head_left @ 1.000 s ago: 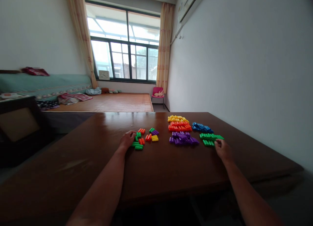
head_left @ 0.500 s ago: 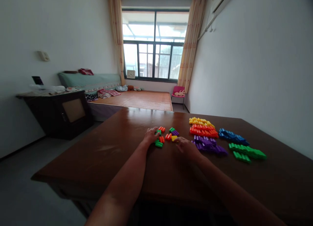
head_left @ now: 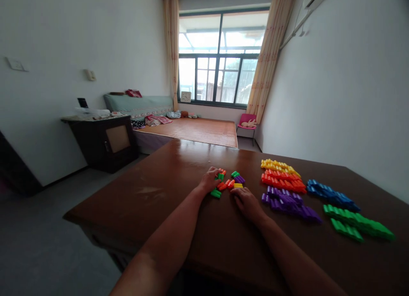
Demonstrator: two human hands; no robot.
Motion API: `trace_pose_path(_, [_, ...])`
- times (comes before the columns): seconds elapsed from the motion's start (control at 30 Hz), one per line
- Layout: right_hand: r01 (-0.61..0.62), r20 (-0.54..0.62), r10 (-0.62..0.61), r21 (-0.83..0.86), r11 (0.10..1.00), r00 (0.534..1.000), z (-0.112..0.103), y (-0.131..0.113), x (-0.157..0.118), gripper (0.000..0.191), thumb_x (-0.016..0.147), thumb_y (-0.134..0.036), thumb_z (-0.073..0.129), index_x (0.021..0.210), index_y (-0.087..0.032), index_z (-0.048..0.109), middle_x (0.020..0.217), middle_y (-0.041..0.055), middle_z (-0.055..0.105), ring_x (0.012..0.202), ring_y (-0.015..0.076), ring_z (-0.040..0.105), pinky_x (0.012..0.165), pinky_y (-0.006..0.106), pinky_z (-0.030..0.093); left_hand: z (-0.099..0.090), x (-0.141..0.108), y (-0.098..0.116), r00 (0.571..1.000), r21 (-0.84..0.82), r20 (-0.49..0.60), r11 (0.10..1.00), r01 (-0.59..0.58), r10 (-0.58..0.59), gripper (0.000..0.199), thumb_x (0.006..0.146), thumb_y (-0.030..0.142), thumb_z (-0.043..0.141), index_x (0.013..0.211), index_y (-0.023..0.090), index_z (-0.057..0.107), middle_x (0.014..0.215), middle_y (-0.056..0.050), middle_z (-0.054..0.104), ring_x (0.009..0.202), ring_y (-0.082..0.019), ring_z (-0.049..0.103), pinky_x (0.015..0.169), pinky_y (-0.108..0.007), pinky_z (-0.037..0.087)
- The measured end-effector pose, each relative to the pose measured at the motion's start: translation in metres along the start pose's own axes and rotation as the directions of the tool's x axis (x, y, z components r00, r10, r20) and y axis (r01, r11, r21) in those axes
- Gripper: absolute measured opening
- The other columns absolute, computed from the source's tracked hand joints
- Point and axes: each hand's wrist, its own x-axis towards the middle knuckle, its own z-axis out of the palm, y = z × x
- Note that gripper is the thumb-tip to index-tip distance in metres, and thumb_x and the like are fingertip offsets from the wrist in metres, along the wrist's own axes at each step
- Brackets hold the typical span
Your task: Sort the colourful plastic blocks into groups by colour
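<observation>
My left hand (head_left: 211, 179) lies on the table at the loose cluster, its curled fingers at a small green ribbed plastic block (head_left: 220, 176). My right hand (head_left: 247, 202) rests palm down, with fingers stretched out and tips against or just beside a yellow block (head_left: 238, 185) and an orange block (head_left: 229, 184). Between and around the hands lie another orange block (head_left: 221, 186), a green block (head_left: 216, 194) nearer me, and a purple block (head_left: 239, 179) touching a green one (head_left: 235, 174). My left fingers partly cover the far orange block (head_left: 223, 172).
On the right of the brown table (head_left: 153, 202) lie sorted piles of yellow (head_left: 281, 167), orange (head_left: 283, 181), purple (head_left: 289, 203), blue (head_left: 332, 194) and green (head_left: 358, 221) blocks. Beyond stand a bed (head_left: 204, 132), a dark cabinet (head_left: 99, 142) and a pink chair (head_left: 246, 119).
The camera view has turned left, so everything sits farther right. My right fingers have moved in toward the orange and yellow blocks. My left hand stays at the green block.
</observation>
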Motion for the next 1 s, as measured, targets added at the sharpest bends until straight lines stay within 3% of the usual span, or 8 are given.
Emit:
trace_pose_path(0.17, [-0.044, -0.105, 0.054, 0.089, 0.995, 0.993, 0.003, 0.005, 0.001, 0.030, 0.089, -0.022, 0.042, 0.113, -0.022, 0.060, 0.112, 0.0079, 0.066, 0.098, 0.0214, 0.062, 0.091, 0.039, 0.049, -0.002, 0.000, 0.018, 0.992, -0.054, -0.021, 0.991, -0.122, 0.121, 0.040, 0.077, 0.009, 0.055, 0.112, 0.024, 0.070, 0.112, -0.004, 0.069, 0.107, -0.019, 0.060, 0.098, -0.032, 0.046])
trace_pose_path(0.37, [-0.056, -0.210, 0.095, 0.182, 0.982, 0.973, -0.002, 0.000, 0.002, 0.045, 0.088, -0.027, 0.047, 0.133, -0.024, 0.048, 0.127, 0.0117, 0.056, 0.081, 0.0177, 0.063, 0.076, 0.036, 0.056, 0.009, -0.004, 0.028, 0.974, -0.462, 0.154, 0.884, -0.076, 0.165, 0.049, 0.074, 0.014, 0.065, 0.123, 0.017, 0.063, 0.108, -0.008, 0.070, 0.088, -0.016, 0.065, 0.079, -0.028, 0.053])
trace_pose_path(0.63, [0.030, -0.184, -0.009, 0.110, 0.994, 0.983, -0.004, -0.006, 0.001, 0.033, 0.088, -0.029, 0.052, 0.119, -0.024, 0.060, 0.117, 0.0089, 0.063, 0.107, 0.0234, 0.060, 0.094, 0.040, 0.050, 0.008, -0.002, 0.031, 0.907, -0.648, 0.347, 0.760, 0.050, 0.237, 0.072, 0.063, 0.027, 0.083, 0.129, 0.016, 0.057, 0.111, -0.013, 0.068, 0.077, -0.015, 0.065, 0.071, -0.029, 0.053])
trace_pose_path(0.77, [-0.041, -0.171, 0.059, 0.107, 0.993, 0.984, 0.000, -0.004, 0.000, 0.034, 0.085, -0.033, 0.055, 0.116, -0.020, 0.060, 0.112, 0.0093, 0.066, 0.087, 0.0210, 0.065, 0.082, 0.037, 0.054, -0.031, 0.007, 0.014, 0.997, -0.694, 0.005, 0.718, 0.062, -0.082, 0.056, 0.072, 0.032, 0.077, 0.124, 0.019, 0.060, 0.109, -0.010, 0.068, 0.086, -0.016, 0.066, 0.076, -0.028, 0.054])
trace_pose_path(0.8, [-0.063, -0.171, 0.080, 0.102, 0.993, 0.982, 0.001, -0.003, -0.001, 0.035, 0.085, -0.034, 0.056, 0.116, -0.020, 0.060, 0.112, 0.0091, 0.066, 0.085, 0.0208, 0.065, 0.080, 0.037, 0.054, -0.047, 0.008, 0.005, 0.953, -0.706, -0.176, 0.707, 0.053, -0.247, 0.049, 0.079, 0.034, 0.071, 0.124, 0.021, 0.059, 0.110, -0.009, 0.067, 0.088, -0.015, 0.066, 0.078, -0.028, 0.054])
trace_pose_path(0.87, [-0.105, -0.169, 0.119, 0.090, 0.990, 0.978, 0.002, 0.001, -0.002, 0.036, 0.084, -0.037, 0.057, 0.116, -0.021, 0.060, 0.110, 0.0082, 0.068, 0.084, 0.0211, 0.066, 0.080, 0.037, 0.053, -0.076, 0.007, -0.016, 0.751, -0.743, -0.409, 0.667, 0.056, -0.519, 0.040, 0.090, 0.036, 0.057, 0.128, 0.024, 0.055, 0.115, -0.008, 0.064, 0.093, -0.013, 0.066, 0.080, -0.025, 0.054])
trace_pose_path(0.93, [-0.141, -0.165, 0.152, 0.075, 0.987, 0.974, 0.002, 0.004, -0.003, 0.037, 0.083, -0.040, 0.057, 0.115, -0.021, 0.060, 0.105, 0.0073, 0.069, 0.083, 0.0218, 0.066, 0.080, 0.037, 0.052, -0.093, 0.004, -0.031, 0.591, -0.803, -0.419, 0.585, 0.113, -0.689, 0.037, 0.097, 0.035, 0.043, 0.132, 0.026, 0.050, 0.119, -0.008, 0.062, 0.096, -0.011, 0.065, 0.079, -0.022, 0.054])
trace_pose_path(1.0, [-0.161, -0.144, 0.167, 0.050, 0.986, 0.975, 0.001, 0.007, -0.003, 0.035, 0.083, -0.042, 0.057, 0.110, -0.021, 0.061, 0.100, 0.0068, 0.070, 0.083, 0.0222, 0.066, 0.078, 0.037, 0.052, -0.088, 0.002, -0.036, 0.573, -0.835, -0.354, 0.527, 0.162, -0.739, 0.037, 0.097, 0.032, 0.040, 0.132, 0.023, 0.050, 0.117, -0.010, 0.063, 0.092, -0.012, 0.066, 0.077, -0.024, 0.055])
